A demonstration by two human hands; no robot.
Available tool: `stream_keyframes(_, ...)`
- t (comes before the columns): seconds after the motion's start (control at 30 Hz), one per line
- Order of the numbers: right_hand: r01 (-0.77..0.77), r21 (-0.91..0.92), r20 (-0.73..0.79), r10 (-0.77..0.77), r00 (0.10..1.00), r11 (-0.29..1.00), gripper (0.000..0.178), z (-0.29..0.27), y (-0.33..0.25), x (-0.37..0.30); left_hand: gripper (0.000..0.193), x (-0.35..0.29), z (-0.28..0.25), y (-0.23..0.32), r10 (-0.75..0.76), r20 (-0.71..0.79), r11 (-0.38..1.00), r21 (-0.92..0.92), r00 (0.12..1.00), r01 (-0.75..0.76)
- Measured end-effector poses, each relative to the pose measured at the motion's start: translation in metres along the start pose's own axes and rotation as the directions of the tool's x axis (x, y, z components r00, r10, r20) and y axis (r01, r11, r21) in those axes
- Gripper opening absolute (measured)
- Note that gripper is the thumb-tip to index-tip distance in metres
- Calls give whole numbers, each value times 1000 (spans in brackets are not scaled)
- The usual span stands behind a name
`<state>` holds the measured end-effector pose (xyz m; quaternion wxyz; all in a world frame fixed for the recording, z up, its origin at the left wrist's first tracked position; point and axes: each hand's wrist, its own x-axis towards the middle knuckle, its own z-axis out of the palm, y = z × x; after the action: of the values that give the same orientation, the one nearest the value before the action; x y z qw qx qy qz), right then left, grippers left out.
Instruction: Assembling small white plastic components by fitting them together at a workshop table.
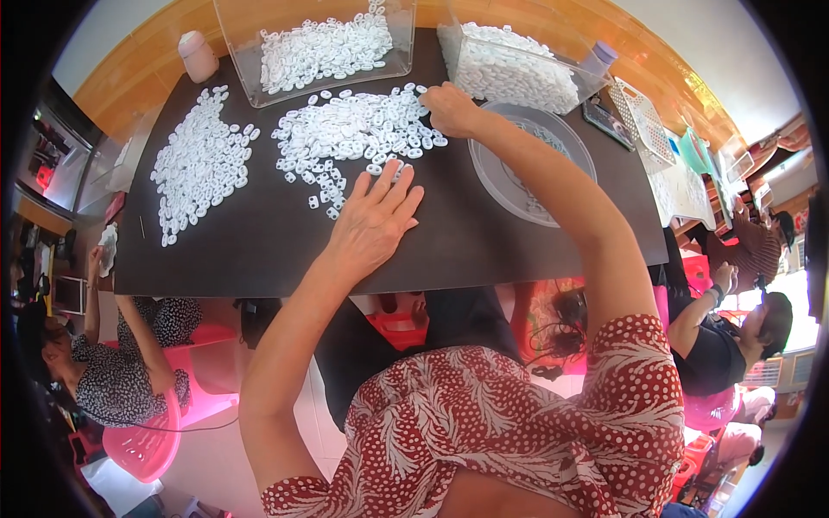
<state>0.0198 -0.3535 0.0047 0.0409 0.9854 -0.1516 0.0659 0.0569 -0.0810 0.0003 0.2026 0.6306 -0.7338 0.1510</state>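
Note:
A middle pile of small white oval pieces with holes lies spread on the dark brown table. My left hand rests palm down at the pile's near edge, fingers stretched out and touching a few pieces. At the pile's right edge, my right hand is curled closed against the pieces; whatever its fingertips hold is hidden. Just right of that hand stands a round translucent tray with small grey pieces inside, partly covered by my right forearm. Another pile of white pieces spreads over the table's left side.
Two clear bins, a left bin and a right bin, hold more white pieces at the back. A pink bottle, purple-lidded bottle, phone and white basket stand around. Other people sit at both sides.

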Motion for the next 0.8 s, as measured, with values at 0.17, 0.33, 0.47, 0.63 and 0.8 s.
stream_keyframes(0.17,152,382,-86,-129,988,912,20,-24,-23,-26,43,-19,-6,7,-27,-50,999,-40,998,25)
stream_keyframes(0.33,46,241,63,-63,996,969,31,-21,-34,-36,42,-29,-5,17,-66,-106,997,-52,992,60)
stream_keyframes(0.47,113,413,-35,-108,994,904,23,-26,-51,-55,35,-32,-8,21,-91,-173,994,-81,981,78)
stream_keyframes(0.63,100,235,-63,-88,994,967,22,-40,-48,-67,33,-32,-8,19,-156,-216,982,-143,964,127)
stream_keyframes(0.8,121,-9,-45,-121,992,993,15,-37,-45,-67,32,-4,-3,26,-44,-182,997,-67,982,32)
